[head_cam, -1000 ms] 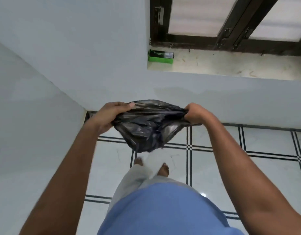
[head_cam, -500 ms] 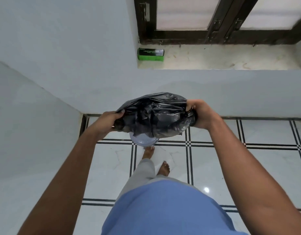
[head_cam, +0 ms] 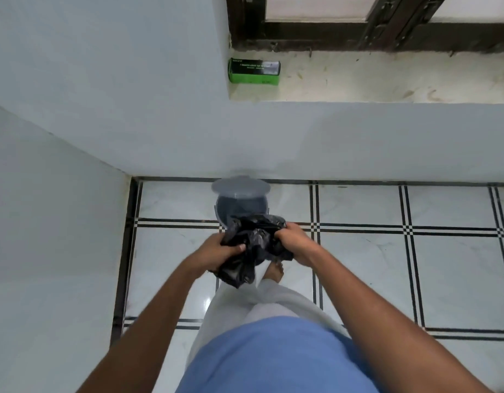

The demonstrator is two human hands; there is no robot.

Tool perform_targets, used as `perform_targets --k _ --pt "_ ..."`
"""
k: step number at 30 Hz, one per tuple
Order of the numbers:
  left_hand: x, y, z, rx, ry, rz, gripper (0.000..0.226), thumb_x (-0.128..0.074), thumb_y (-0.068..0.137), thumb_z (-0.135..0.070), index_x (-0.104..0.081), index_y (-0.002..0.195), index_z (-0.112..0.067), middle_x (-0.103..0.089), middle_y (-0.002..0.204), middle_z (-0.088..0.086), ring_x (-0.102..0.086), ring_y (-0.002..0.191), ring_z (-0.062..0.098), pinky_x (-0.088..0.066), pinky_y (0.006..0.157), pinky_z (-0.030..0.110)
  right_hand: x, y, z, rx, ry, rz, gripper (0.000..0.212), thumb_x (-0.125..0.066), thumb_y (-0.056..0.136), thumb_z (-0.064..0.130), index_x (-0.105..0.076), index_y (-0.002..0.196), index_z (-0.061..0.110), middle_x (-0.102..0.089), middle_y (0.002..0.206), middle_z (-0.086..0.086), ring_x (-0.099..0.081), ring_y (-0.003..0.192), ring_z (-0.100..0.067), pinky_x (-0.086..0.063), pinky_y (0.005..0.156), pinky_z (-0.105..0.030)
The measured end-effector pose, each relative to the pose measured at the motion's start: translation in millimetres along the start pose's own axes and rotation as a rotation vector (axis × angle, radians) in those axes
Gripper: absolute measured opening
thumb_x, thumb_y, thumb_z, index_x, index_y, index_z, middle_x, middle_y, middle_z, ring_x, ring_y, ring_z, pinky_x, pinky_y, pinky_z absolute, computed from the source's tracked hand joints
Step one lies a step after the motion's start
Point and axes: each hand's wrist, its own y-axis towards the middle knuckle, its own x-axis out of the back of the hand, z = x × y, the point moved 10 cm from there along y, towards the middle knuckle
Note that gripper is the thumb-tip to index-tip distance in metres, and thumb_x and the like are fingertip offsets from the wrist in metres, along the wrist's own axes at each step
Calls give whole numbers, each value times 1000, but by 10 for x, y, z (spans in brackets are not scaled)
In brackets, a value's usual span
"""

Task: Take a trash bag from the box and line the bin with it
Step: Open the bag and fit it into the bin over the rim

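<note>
So over the last second we dropped the trash bag (head_cam: pixel 252 248) from chest height to just above the open bin (head_cam: pixel 240 205), left hand (head_cam: pixel 219 252) and right hand (head_cam: pixel 294 245) both clenched on its bunched mouth, box (head_cam: pixel 254 71) left on the sill, so lining looked next.

Soft, even daylight fills the room. A small glare spot shines on the floor tile (head_cam: pixel 207 301) by my leg. Wide-angle distortion bends the walls; my forearms blur slightly.
</note>
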Motion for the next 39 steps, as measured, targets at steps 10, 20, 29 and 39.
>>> perform_targets --k 10,20,29,39 --pt "-93 366 105 -280 110 -303 46 -85 85 -15 -62 108 -48 -69 109 -19 -69 99 -2 -51 83 11 -503 577 -319 -73 243 -57 24 -72 67 27 -72 87 14 -65 71 -12 -59 58 -27 -43 57 -42" --pt "35 1851 876 -341 351 -450 65 -89 81 -10 -61 140 -10 -51 139 -10 -65 98 15 -49 69 18 -884 2253 -514 -98 366 -22 52 -70 44 31 -70 88 3 -63 83 -15 -58 78 -33 -43 69 -42" --pt "57 4103 1833 -81 23 -384 25 -71 84 -35 -67 108 -31 -71 108 -8 -69 103 8 -47 75 10 -883 4260 -1135 -160 483 -98 47 -72 88 50 -81 119 16 -84 113 -7 -76 107 -26 -56 79 -36" --pt "995 4829 2403 55 29 -318 33 -92 86 -45 -83 99 -16 -82 86 1 -79 81 24 -61 73 32 141 4920 -1233 146 -46 -483 49 -78 85 72 -75 89 23 -81 90 1 -79 92 -30 -66 90 -58"
